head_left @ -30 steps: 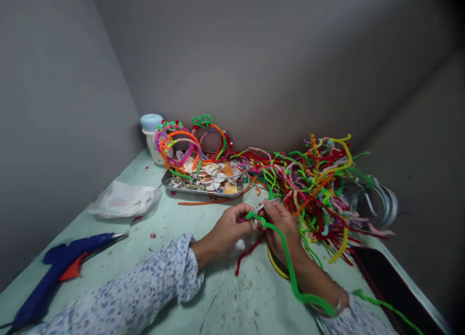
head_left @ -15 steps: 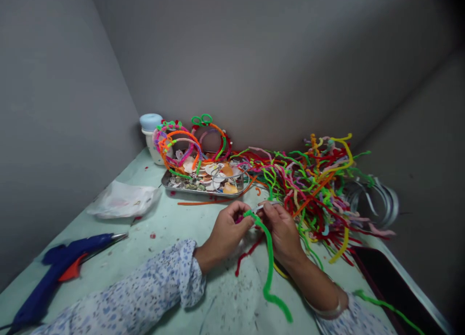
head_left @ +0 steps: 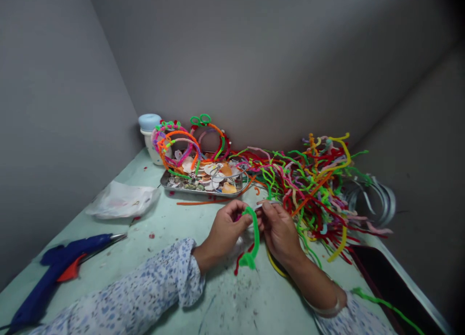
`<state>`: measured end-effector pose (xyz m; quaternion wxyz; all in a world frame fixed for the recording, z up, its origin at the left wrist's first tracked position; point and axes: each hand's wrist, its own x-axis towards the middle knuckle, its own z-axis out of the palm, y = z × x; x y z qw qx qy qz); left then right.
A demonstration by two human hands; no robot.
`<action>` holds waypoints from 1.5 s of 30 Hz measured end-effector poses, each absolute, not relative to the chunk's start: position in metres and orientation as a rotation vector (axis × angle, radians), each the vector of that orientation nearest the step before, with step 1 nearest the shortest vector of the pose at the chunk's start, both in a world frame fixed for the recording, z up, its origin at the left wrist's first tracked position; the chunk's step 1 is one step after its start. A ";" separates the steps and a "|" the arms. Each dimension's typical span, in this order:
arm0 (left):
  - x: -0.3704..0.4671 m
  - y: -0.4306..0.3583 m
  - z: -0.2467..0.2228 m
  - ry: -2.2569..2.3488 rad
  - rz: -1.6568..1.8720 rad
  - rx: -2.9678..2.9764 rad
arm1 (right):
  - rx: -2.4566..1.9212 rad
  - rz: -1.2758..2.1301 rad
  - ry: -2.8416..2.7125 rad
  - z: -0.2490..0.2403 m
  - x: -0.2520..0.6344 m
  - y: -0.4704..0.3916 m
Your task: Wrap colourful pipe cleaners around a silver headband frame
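Observation:
My left hand (head_left: 224, 232) is closed, thumb against fingers, on a bright green pipe cleaner (head_left: 256, 238). Its free end hangs down in a curve between my two hands. A bit of magenta shows at the left fingertips. My right hand (head_left: 282, 233) pinches a thin pale grey headband strip (head_left: 269, 203) between thumb and fingers, close to the green piece. Most of the strip is hidden behind my hands. Below them, a dark red pipe cleaner (head_left: 238, 263) and part of a yellow one (head_left: 275, 265) show against the table.
Behind my hands stands a metal tray (head_left: 196, 194) of shells, with wrapped headbands (head_left: 180, 134) on it. A tangled pipe cleaner pile (head_left: 312, 189) and grey headbands (head_left: 388, 204) lie right. Leftward are a glue gun (head_left: 58, 264), plastic bag (head_left: 123, 200) and blue-lidded jar (head_left: 148, 122).
The green pipe cleaner's free end has swung up and to the left, from a long hang near my right wrist to a shorter curve between my hands. Both hands stay nearly in place.

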<state>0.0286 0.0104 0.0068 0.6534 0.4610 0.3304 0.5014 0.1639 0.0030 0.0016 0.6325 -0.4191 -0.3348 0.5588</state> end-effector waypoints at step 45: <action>0.025 0.021 0.019 0.699 0.973 0.937 | -0.855 1.284 -0.616 0.016 0.178 0.014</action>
